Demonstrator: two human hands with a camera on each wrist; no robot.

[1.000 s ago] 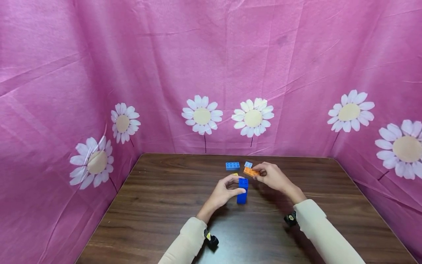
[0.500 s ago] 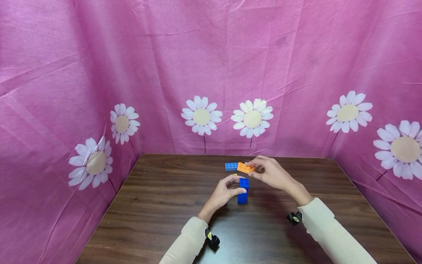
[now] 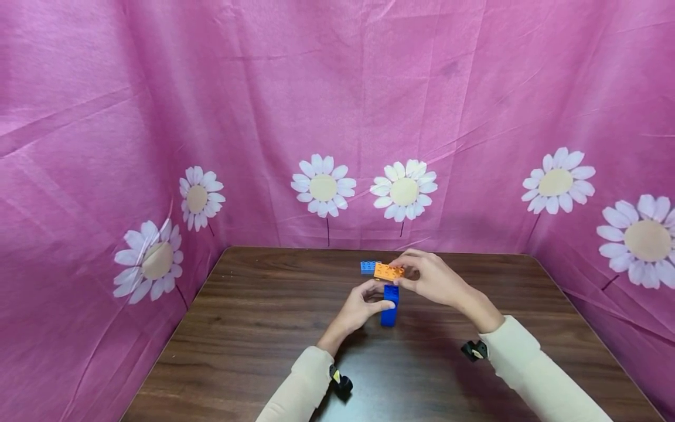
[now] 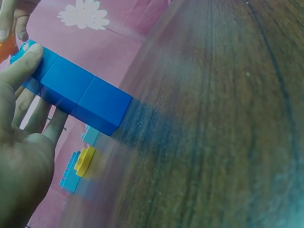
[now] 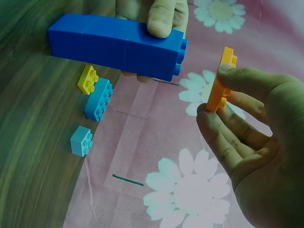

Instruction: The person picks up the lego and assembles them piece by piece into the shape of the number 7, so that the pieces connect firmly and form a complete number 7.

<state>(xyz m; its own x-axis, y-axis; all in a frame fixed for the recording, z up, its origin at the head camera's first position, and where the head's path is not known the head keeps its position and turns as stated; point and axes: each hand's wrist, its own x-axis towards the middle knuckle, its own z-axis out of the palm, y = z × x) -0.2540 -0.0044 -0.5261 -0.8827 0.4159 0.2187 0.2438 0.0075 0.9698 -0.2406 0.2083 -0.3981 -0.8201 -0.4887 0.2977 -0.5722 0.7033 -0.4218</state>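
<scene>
My left hand [image 3: 357, 308] grips a dark blue tower [image 3: 389, 313] of three stacked toy bricks near its top; the tower stands upright on the table. The left wrist view shows the thumb on the near side of the tower [image 4: 85, 88] and fingers behind it. Between thumb and fingertips, my right hand [image 3: 435, 278] pinches a flat orange brick [image 3: 387, 271]. In the right wrist view this orange brick [image 5: 221, 83] is apart from the studs on the tower's top [image 5: 182, 57], with a gap between them.
Behind the tower, a lighter blue brick [image 3: 368, 268] lies on the brown wooden table [image 3: 237, 328]. Beside it the right wrist view shows a small yellow brick [image 5: 87, 80] and a pale blue brick [image 5: 80, 141]. A pink flowered curtain [image 3: 263, 117] hangs around the table.
My right hand has lifted the orange brick and carried it left, to just above and behind the tower. The left hand stays on the tower almost unmoved.
</scene>
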